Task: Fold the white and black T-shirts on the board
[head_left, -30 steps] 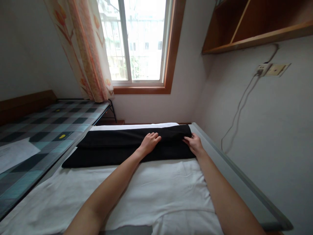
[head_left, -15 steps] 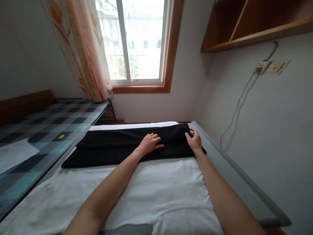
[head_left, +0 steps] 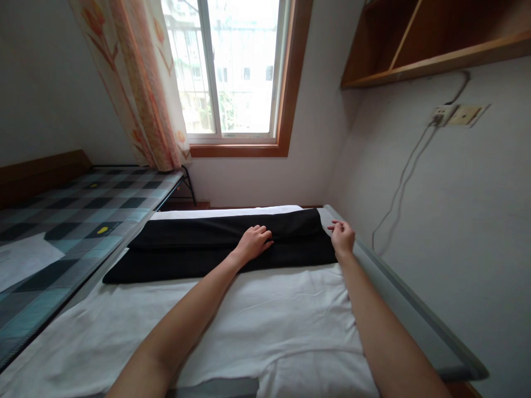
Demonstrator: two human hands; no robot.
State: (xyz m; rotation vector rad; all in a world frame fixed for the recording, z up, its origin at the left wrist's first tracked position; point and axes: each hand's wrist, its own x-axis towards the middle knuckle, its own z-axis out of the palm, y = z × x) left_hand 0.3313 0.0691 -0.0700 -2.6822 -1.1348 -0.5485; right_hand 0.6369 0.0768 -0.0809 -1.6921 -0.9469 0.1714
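A long, folded black garment lies flat across a white shirt, one layer overlapping another lengthwise. My left hand rests on its middle, palm down, with fingers loosely apart. Just off the right end of the black cloth is my right hand, its fingers partly bent and a gap showing between them, with nothing visible inside. A seam and what looks like a sleeve of the white shirt appear at the bottom. Another strip of white cloth shows behind the black garment.
The clothes lie on a grey board-like surface with a raised right edge. At left stands a bed with a checked cover and a paper sheet. A cable hangs on the right wall below a wooden shelf.
My right hand has moved right, off the black garment's end onto the area beside it. The left hand stays on the cloth, its thumb drawn in closer.
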